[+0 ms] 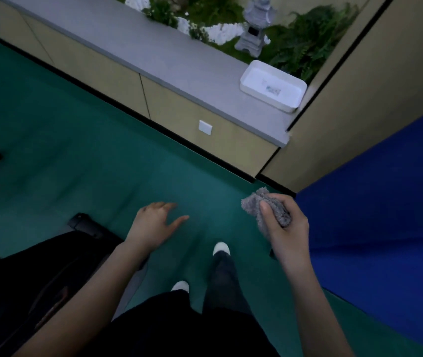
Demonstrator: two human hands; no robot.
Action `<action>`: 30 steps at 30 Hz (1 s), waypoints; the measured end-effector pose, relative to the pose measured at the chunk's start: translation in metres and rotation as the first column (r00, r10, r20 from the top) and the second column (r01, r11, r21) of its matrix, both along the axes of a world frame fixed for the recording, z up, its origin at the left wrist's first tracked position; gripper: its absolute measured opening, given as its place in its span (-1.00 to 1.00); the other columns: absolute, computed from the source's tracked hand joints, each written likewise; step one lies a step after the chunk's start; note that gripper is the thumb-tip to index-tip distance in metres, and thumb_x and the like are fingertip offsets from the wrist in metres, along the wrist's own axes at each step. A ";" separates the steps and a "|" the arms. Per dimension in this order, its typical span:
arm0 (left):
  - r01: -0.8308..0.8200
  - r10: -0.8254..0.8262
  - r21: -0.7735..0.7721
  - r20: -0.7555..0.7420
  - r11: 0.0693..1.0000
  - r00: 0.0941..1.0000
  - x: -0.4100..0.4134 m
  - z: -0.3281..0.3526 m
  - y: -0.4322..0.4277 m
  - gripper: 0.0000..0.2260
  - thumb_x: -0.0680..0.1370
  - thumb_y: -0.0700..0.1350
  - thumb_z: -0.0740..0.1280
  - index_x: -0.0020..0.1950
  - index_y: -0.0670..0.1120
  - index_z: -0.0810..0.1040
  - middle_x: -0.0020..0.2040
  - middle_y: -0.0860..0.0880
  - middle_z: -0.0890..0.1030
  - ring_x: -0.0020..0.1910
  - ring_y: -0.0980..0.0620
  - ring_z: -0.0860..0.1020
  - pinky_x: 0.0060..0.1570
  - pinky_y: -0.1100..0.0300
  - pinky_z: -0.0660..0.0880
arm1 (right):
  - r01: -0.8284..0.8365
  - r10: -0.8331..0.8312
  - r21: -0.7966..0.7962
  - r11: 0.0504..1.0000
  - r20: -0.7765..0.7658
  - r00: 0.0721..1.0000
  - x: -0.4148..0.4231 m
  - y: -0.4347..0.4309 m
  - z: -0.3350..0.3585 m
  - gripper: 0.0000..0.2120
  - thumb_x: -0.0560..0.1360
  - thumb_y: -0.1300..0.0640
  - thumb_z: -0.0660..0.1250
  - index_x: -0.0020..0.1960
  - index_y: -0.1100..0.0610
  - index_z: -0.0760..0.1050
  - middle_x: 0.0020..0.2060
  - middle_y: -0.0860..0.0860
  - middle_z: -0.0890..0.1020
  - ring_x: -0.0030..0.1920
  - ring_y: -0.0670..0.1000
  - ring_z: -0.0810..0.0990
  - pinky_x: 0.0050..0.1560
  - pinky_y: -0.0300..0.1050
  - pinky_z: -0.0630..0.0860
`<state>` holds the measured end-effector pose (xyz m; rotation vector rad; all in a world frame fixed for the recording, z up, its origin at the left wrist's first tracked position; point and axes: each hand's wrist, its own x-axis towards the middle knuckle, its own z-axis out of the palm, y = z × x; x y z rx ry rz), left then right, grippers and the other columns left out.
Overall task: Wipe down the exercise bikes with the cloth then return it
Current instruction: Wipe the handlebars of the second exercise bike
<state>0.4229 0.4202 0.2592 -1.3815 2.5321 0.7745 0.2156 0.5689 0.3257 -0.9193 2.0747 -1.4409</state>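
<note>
Green floor point(89, 155) fills most of the view, with a blue mat point(385, 215) to the outside of the right hand and a long grey-topped desk point(153, 55) running diagonally ahead of both hands. A dark exercise bike point(37, 274) sits low, beside and behind the left hand, partly cut off by the frame edge. On the far end of the desk, ahead of the right hand and well apart from it, stands a white tray point(250, 74) that looks nearly empty.

The right hand point(286, 225) is clenched around the grey cloth point(254, 204), which is bunched up with one fluffy end sticking out past the thumb, toward the desk. The left hand point(153, 222) hangs free, fingers loosely spread and holding nothing.

The tray is probably where the cloth belongs, so the wiping looks finished and the return remains. The tray lies forward of the right hand, its long side along the desk edge; the right hand is clearly the nearer one.
</note>
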 end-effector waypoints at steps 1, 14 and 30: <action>-0.024 0.024 -0.008 0.007 1.000 1.000 -0.007 -0.001 -0.006 -0.49 0.55 0.24 0.19 0.35 -0.05 0.46 0.30 -0.06 0.53 0.31 -0.05 0.45 0.29 0.10 0.33 | -0.012 0.011 0.001 1.000 0.013 1.000 -0.012 -0.011 -0.003 -0.92 0.52 0.15 0.37 -0.05 -0.03 0.55 -0.17 -0.30 0.62 -0.14 -0.28 0.57 -0.15 -0.40 0.47; -0.352 0.352 0.010 -0.014 0.936 0.936 -0.104 0.007 -0.080 -0.42 0.56 0.26 0.14 0.48 -0.03 0.27 0.50 -0.03 0.28 0.47 -0.02 0.24 0.44 0.05 0.16 | -0.253 0.260 -0.064 0.965 0.122 0.958 -0.149 -0.170 0.004 -0.83 0.54 0.20 0.35 -0.07 -0.08 0.52 -0.11 -0.16 0.61 -0.14 -0.34 0.58 -0.13 -0.45 0.50; -0.627 0.627 0.030 -0.008 0.779 0.779 -0.044 -0.019 -0.251 -0.37 0.56 0.27 0.12 0.52 -0.05 0.16 0.53 -0.05 0.21 0.52 -0.03 0.13 0.48 0.00 0.07 | -0.659 0.660 -0.012 0.752 0.008 0.752 -0.067 -0.411 0.001 -0.92 0.53 0.15 0.37 -0.01 0.00 0.55 -0.12 -0.26 0.63 -0.06 -0.31 0.59 -0.12 -0.47 0.48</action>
